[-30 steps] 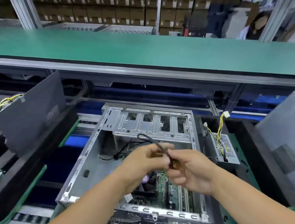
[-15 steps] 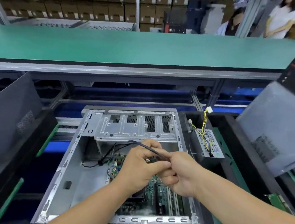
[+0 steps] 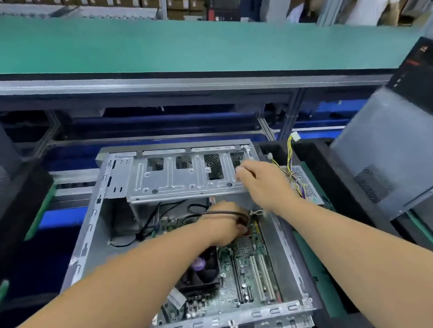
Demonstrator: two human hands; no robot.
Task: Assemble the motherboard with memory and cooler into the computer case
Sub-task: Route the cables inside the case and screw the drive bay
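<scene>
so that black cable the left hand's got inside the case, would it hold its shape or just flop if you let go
Probably flop. The black cable arcs in a loose loop over the left hand, and its slack lies in curls on the case floor, so it looks limp and light. Likely springy enough to drift back once released.

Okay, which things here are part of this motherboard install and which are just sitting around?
Part of the job:
open silver metal computer case
green motherboard
black cooler fan
thin black cable, gripped by left hand
right hand

Lying about:
grey perforated power supply
grey side panel
</scene>
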